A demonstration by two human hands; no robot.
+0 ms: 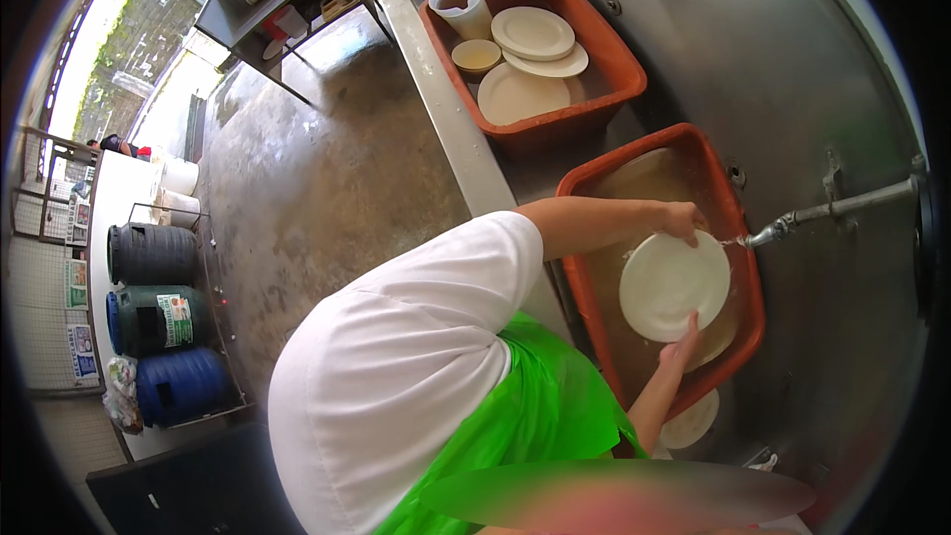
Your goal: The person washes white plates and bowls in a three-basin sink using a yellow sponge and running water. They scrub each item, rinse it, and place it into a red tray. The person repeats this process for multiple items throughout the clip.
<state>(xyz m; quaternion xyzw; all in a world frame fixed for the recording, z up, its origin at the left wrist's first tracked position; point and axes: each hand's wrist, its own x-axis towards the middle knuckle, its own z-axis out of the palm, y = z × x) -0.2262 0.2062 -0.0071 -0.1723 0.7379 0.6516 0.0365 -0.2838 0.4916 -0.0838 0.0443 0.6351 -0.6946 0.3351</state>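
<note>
A round, cream-white plate [666, 289] is tilted in both my hands above the nearer orange-red basin [761, 322]. My left hand [683, 222] grips its upper edge, beside the tap [768, 233]. A thin stream of water runs from that tap toward the plate's rim. At the lower edge, my right hand [681, 345] holds the plate with its thumb or a finger lying on the face. Cloudy water stands in the basin below. Another pale plate [715, 339] is partly under that water, largely hidden by the held one.
Beyond lies a second orange-red basin [624, 89] with several plates [533, 33], a bowl [476, 56] and a white pitcher [461, 8]. A plate [690, 421] rests on the metal sink beside the nearer basin. Large drums [183, 388] line the left wall across the wet floor [327, 178].
</note>
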